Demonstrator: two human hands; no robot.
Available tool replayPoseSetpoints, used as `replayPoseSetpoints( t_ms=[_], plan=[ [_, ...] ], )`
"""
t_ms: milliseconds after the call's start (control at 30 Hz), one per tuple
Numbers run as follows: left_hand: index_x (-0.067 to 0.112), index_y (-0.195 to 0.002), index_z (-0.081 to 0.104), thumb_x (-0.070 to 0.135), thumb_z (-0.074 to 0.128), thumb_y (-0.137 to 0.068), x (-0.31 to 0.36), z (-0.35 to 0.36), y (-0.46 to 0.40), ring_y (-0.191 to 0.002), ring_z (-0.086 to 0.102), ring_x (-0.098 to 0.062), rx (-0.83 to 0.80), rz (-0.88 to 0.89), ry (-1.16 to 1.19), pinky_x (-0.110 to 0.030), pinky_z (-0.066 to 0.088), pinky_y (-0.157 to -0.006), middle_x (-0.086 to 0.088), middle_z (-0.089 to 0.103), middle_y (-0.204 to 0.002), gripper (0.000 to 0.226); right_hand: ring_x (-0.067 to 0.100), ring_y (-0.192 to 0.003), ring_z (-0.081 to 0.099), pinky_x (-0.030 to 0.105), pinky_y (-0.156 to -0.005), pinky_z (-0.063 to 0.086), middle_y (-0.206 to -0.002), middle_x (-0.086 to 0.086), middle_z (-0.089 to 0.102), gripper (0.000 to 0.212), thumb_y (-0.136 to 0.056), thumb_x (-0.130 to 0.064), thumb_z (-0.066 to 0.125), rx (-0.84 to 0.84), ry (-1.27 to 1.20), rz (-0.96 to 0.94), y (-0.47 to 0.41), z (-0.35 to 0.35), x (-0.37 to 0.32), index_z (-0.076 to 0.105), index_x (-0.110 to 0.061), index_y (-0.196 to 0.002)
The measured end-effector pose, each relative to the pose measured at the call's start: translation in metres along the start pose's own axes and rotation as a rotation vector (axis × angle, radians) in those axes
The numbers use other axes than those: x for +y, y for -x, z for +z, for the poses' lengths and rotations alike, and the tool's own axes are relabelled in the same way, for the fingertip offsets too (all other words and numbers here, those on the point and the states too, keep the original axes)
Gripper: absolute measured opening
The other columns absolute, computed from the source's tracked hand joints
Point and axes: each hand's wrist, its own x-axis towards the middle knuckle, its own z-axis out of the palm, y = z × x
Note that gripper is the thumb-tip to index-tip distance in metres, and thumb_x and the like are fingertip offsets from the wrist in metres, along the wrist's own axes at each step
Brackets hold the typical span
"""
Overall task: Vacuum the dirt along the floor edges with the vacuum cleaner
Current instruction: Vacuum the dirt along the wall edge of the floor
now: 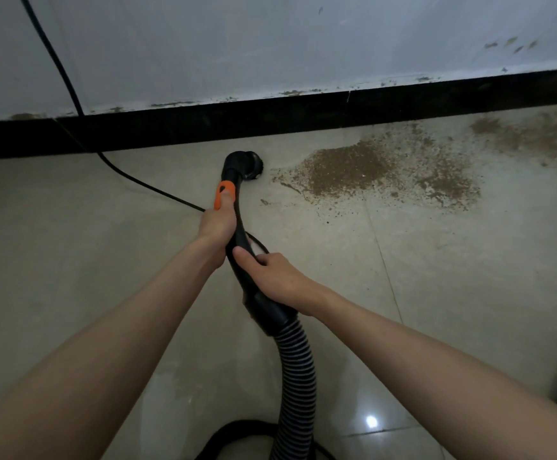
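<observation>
Black wand in both hands

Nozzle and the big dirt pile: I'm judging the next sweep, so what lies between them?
In the head view, only bare tile with a few scattered specks separates the nozzle from the dirt pile.

A single head-mounted wide-angle camera looks forward and steeply down from the person's own standpoint. The beige glossy tiled floor fills the lower frame; the black skirting strip and pale scuffed wall run across 12 o'clock. Both bare forearms enter from 7 and 5 o'clock, close to the lens. Straight lines bow toward the edges. No second view exists.
</observation>
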Motion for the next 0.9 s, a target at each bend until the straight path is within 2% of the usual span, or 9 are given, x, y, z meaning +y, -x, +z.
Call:
replayPoseSetpoints(
  t_ms=[100, 200, 267, 367, 500, 633, 767, 833, 900],
  plan=[
    [-0.002, -0.109, 0.053, 0.059, 0.040, -0.093, 0.000, 0.008, 0.007, -0.062, 0.059, -0.026, -0.019, 0.002, 0.040, -0.039, 0.057, -0.068, -0.013, 0.057, -0.077, 0.064, 0.024, -0.074, 0.067, 0.033, -0.077, 0.056, -0.085, 0.011, 0.070, 0.061, -0.092, -0.065, 0.043, -0.039, -0.095, 0.069, 0.007, -0.004, 0.006, 0.063, -0.009, -0.086],
    [0.000, -0.105, 0.053, 0.056, 0.039, -0.095, -0.004, 0.016, 0.013, -0.055, 0.055, -0.022, -0.041, -0.005, 0.058, -0.039, 0.055, -0.064, -0.009, 0.054, -0.067, 0.058, 0.025, -0.068, 0.069, 0.036, -0.075, 0.059, -0.091, 0.019, 0.072, 0.064, -0.094, -0.062, 0.043, -0.117, -0.188, 0.111, 0.014, -0.009, 0.011, 0.061, -0.002, -0.105],
    [0.002, -0.095, 0.052, 0.054, 0.038, -0.097, -0.006, 0.021, 0.016, -0.045, 0.053, -0.019, -0.056, -0.005, 0.070, -0.033, 0.052, -0.054, -0.006, 0.052, -0.055, 0.053, 0.025, -0.066, 0.068, 0.036, -0.073, 0.059, -0.091, 0.019, 0.071, 0.058, -0.096, -0.060, 0.042, -0.121, -0.203, 0.120, 0.019, -0.009, 0.014, 0.059, -0.004, -0.103],
    [0.006, -0.085, 0.050, 0.052, 0.039, -0.097, -0.005, 0.032, 0.019, -0.039, 0.050, -0.017, -0.086, -0.010, 0.098, -0.030, 0.048, -0.051, -0.003, 0.049, -0.048, 0.049, 0.034, -0.084, 0.069, 0.045, -0.087, 0.057, -0.099, 0.021, 0.071, 0.056, -0.095, -0.062, 0.038, -0.017, -0.100, 0.106, 0.019, -0.012, 0.017, 0.059, -0.010, -0.089],
    [0.006, -0.086, 0.049, 0.051, 0.036, -0.098, 0.005, 0.050, 0.021, -0.043, 0.051, -0.019, -0.110, -0.006, 0.083, -0.031, 0.050, -0.055, -0.005, 0.050, -0.051, 0.049, 0.032, -0.085, 0.069, 0.042, -0.084, 0.056, -0.093, 0.017, 0.071, 0.064, -0.095, -0.064, 0.034, 0.052, -0.023, 0.098, 0.018, -0.028, 0.016, 0.063, -0.008, -0.089],
    [0.005, -0.093, 0.049, 0.051, 0.033, -0.099, 0.018, 0.069, 0.018, -0.046, 0.054, -0.020, -0.120, 0.016, 0.011, -0.027, 0.049, -0.048, -0.008, 0.052, -0.064, 0.049, 0.023, -0.070, 0.063, 0.030, -0.064, 0.049, -0.077, 0.006, 0.063, 0.059, -0.094, -0.065, 0.036, 0.105, -0.027, 0.112, 0.014, -0.049, 0.018, 0.056, -0.014, -0.073],
    [-0.002, -0.114, 0.050, 0.050, 0.032, -0.099, 0.029, 0.088, 0.010, -0.055, 0.056, -0.024, -0.139, 0.050, -0.043, -0.031, 0.050, -0.055, -0.011, 0.054, -0.071, 0.057, 0.039, -0.086, 0.069, 0.048, -0.086, 0.056, -0.093, 0.021, 0.070, 0.061, -0.094, -0.064, 0.040, 0.102, -0.137, 0.127, 0.010, -0.066, 0.019, 0.061, -0.007, -0.084],
    [-0.002, -0.122, 0.048, 0.050, 0.032, -0.099, 0.034, 0.097, 0.007, -0.060, 0.058, -0.027, -0.147, 0.060, -0.055, -0.034, 0.051, -0.060, -0.012, 0.056, -0.076, 0.059, 0.041, -0.088, 0.069, 0.053, -0.088, 0.055, -0.096, 0.024, 0.070, 0.060, -0.094, -0.063, 0.042, 0.114, -0.165, 0.131, 0.008, -0.074, 0.021, 0.061, -0.006, -0.088],
    [-0.002, -0.128, 0.045, 0.051, 0.031, -0.098, 0.039, 0.107, 0.005, -0.079, 0.063, -0.035, -0.153, 0.056, -0.077, -0.041, 0.055, -0.074, -0.020, 0.062, -0.096, 0.062, 0.041, -0.089, 0.068, 0.053, -0.089, 0.055, -0.098, 0.025, 0.070, 0.059, -0.094, -0.062, 0.043, 0.128, -0.183, 0.131, 0.006, -0.081, 0.023, 0.060, -0.006, -0.089]
  ],
)
